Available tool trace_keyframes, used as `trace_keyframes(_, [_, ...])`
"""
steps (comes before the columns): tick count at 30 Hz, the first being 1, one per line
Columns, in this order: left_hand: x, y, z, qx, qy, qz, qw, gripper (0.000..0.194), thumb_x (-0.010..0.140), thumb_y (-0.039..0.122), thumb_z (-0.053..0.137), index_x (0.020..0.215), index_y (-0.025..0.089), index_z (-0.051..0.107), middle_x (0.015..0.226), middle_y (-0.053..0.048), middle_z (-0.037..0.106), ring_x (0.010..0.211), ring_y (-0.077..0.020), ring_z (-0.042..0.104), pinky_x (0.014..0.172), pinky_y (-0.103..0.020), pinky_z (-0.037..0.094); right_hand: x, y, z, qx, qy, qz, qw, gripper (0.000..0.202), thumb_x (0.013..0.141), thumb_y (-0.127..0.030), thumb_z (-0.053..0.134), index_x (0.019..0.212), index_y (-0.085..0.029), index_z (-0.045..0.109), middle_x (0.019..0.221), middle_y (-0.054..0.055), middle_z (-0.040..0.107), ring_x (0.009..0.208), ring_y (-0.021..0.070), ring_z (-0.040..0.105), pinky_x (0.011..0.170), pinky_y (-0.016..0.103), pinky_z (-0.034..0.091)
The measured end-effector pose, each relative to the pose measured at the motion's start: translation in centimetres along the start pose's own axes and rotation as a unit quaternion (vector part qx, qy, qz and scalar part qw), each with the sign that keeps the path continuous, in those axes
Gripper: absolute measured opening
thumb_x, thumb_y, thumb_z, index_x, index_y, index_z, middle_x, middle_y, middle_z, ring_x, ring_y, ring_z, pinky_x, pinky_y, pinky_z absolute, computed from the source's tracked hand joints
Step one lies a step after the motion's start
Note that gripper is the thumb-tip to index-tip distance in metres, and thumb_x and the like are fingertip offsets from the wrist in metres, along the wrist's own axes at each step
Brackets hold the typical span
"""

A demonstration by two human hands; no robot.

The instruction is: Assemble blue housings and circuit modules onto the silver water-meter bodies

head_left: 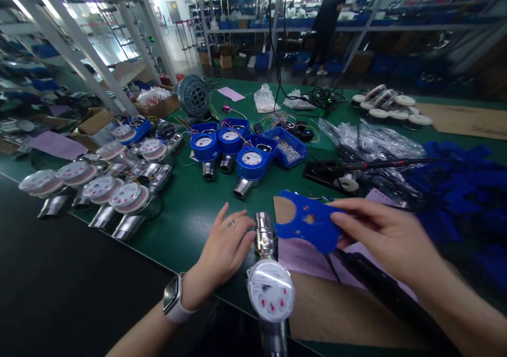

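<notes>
A water meter (271, 292) with a round clear-covered dial and metal pipe ends lies at the table's front edge, dial up. Beside its far pipe end (263, 225) is my left hand (227, 243), fingers stretched and apart; its fingertips are close to the metal, and I cannot tell whether they touch. Pinched between the thumb and fingers of my right hand (368, 227) is a flat blue plastic plate (307, 221) with a curved cut-out and small holes. The plate hangs tilted above the table, to the right of the meter. A black cylindrical tool (376, 278) lies below my right hand.
Several bare meters (129, 196) stand at the left. Blue-housed meters (251, 159) and a blue bin of screws (288, 151) are ahead. A soldering iron (372, 164), plastic bags (380, 140) and blue parts (447, 188) lie right. A person (327, 24) stands beyond.
</notes>
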State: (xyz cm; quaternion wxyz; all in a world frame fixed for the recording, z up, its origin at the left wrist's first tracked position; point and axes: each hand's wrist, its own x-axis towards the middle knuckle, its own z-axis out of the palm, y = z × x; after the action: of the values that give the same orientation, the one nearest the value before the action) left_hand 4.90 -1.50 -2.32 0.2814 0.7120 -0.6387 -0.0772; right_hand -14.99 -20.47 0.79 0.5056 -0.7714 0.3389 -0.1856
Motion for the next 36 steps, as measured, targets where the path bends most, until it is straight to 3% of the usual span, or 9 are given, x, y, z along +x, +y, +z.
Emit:
trace_keyframes(3, [-0.9,-0.4,0.8,-0.068,-0.075,-0.02,0.995,0.024,0.093,0.021,0.033,0.101,0.02,0.055,0.099,-0.002,0.066,0.106,-0.0172,0.057,0.113,-0.054,0.011,1.9,-1.1,3.8,0.103,-0.059,0.052,0.992,0.039,0.067,-0.05,0.068,0.09,-0.019,0.062,0.07,0.002,0.066,0.047,0.0147,0.061,0.044,0.028,0.056])
trace_keyframes(7, [-1.5,-0.5,1.1,-0.088,-0.067,0.06,0.992,0.03,0.089,0.012,0.036,0.104,0.024,0.059,0.103,-0.004,0.058,0.104,-0.0169,0.054,0.109,-0.049,0.024,4.1,-0.3,6.6,0.181,-0.068,0.075,0.978,0.041,0.069,-0.05,0.065,0.093,-0.019,0.053,0.058,-0.003,0.063,0.046,0.0142,0.062,0.041,0.022,0.052])
trace_keyframes(13, [0.2,-0.7,0.9,-0.021,-0.113,0.118,0.986,0.022,0.083,0.017,0.051,0.096,0.029,0.065,0.102,-0.006,0.053,0.101,-0.0219,0.05,0.088,-0.039,0.043,4.5,-0.3,6.5,0.196,-0.084,0.11,0.971,0.04,0.067,-0.048,0.066,0.091,-0.019,0.051,0.056,-0.003,0.063,0.044,0.0129,0.061,0.04,0.02,0.05])
trace_keyframes(18, [0.1,-0.5,-0.1,0.027,-0.097,0.162,0.982,0.013,0.08,0.012,0.051,0.084,0.021,0.059,0.115,-0.006,0.054,0.115,-0.0226,0.045,0.1,-0.042,0.036,4.7,-0.2,6.6,0.164,-0.102,0.107,0.975,0.036,0.07,-0.044,0.065,0.092,-0.018,0.054,0.057,-0.004,0.06,0.041,0.0099,0.057,0.037,0.018,0.046])
trace_keyframes(21, [-1.1,-0.5,-0.6,0.038,-0.107,0.171,0.979,0.015,0.078,0.009,0.047,0.085,0.02,0.055,0.101,-0.004,0.062,0.108,-0.0194,0.051,0.104,-0.041,0.035,4.6,0.0,6.6,0.13,-0.126,0.09,0.979,0.03,0.074,-0.04,0.062,0.091,-0.016,0.058,0.057,-0.005,0.058,0.041,0.0079,0.054,0.04,0.019,0.046])
trace_keyframes(25, [-3.0,-0.4,-1.2,0.042,-0.078,0.129,0.988,0.015,0.074,0.008,0.043,0.078,0.019,0.052,0.085,-0.004,0.061,0.085,-0.0183,0.058,0.096,-0.043,0.042,4.0,0.3,6.6,0.093,-0.194,0.094,0.972,0.02,0.078,-0.034,0.058,0.087,-0.016,0.059,0.055,-0.005,0.054,0.043,0.0071,0.051,0.039,0.017,0.043])
trace_keyframes(28, [-4.1,-0.2,-1.5,0.018,-0.077,0.084,0.993,0.015,0.076,0.011,0.038,0.074,0.018,0.051,0.074,-0.004,0.059,0.07,-0.0188,0.056,0.068,-0.036,0.048,3.5,0.8,6.7,0.07,-0.231,0.108,0.964,0.017,0.08,-0.029,0.056,0.089,-0.015,0.058,0.058,-0.004,0.055,0.044,0.0072,0.051,0.039,0.017,0.042])
trace_keyframes(32, [-4.3,-0.3,-1.1,-0.086,-0.121,-0.103,0.984,0.031,0.089,0.025,0.026,0.075,0.018,0.052,0.057,0.001,0.052,0.051,-0.0134,0.049,0.051,-0.027,0.036,3.0,1.2,6.9,0.045,-0.261,0.105,0.959,0.012,0.082,-0.026,0.055,0.088,-0.016,0.058,0.058,-0.004,0.055,0.043,0.007,0.05,0.038,0.017,0.041])
trace_keyframes(36, [-2.6,-0.8,0.2,-0.216,-0.144,-0.266,0.928,0.04,0.091,0.044,0.03,0.07,0.018,0.051,0.057,0.002,0.053,0.05,-0.0109,0.047,0.052,-0.025,0.034,2.8,1.2,6.9,0.029,-0.274,0.117,0.954,0.009,0.083,-0.024,0.054,0.085,-0.016,0.057,0.055,-0.004,0.057,0.042,0.0081,0.052,0.039,0.017,0.042])
